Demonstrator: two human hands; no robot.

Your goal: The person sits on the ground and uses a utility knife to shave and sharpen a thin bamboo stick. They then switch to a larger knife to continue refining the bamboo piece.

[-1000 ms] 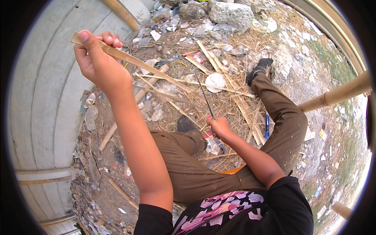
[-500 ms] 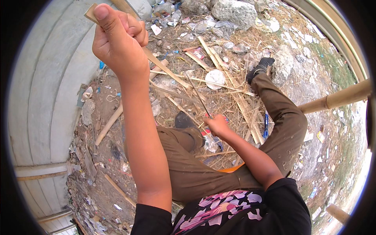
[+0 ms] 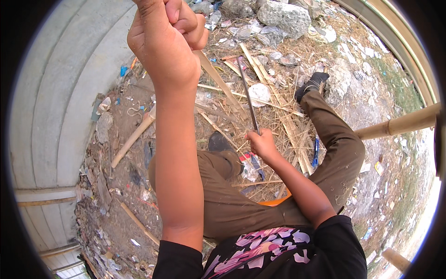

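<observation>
My left hand (image 3: 169, 39) is raised at the far edge of the view, its fingers wrapped round a flat bamboo strip (image 3: 220, 83). The strip slants down and to the right from the fist; its upper end is out of view. My right hand (image 3: 262, 145) is closed round the handle of a long, narrow-bladed knife (image 3: 249, 95), low between my legs. The dark blade points up and away, just right of the strip, with a small gap between them in the picture. The handle is mostly hidden by my fingers.
Split bamboo strips (image 3: 288, 125) and shavings lie between my feet, near a round white piece (image 3: 259, 95). A blue-handled tool (image 3: 316, 151) lies by my right leg. Grey panels (image 3: 60, 102) stand at left; a bamboo pole (image 3: 399, 122) juts in at right. Rocks (image 3: 284, 18) lie beyond.
My left hand has moved right and farther up with the bamboo strip, partly leaving the view. The knife blade has swung more upright, and my right hand has shifted slightly right.
</observation>
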